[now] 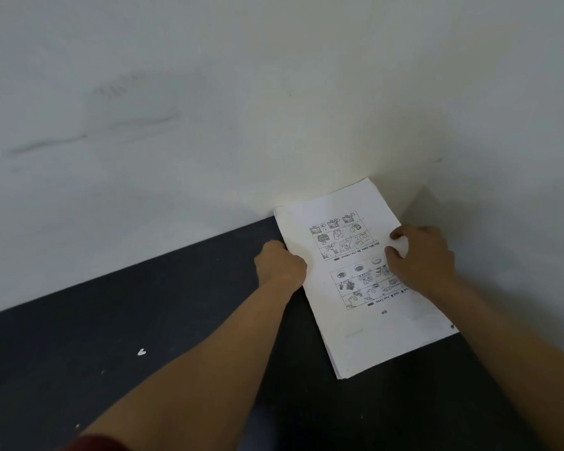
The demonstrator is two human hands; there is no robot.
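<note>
Printed paper stack (355,323) on dark table (127,320).
Your left hand (280,265) grips its left edge; your right hand (420,258) pinches its right edge.

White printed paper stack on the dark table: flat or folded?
Flat, unfolded: the white printed paper stack lies full length on the dark table; left hand grips its left edge, right hand pinches its right edge.
</note>
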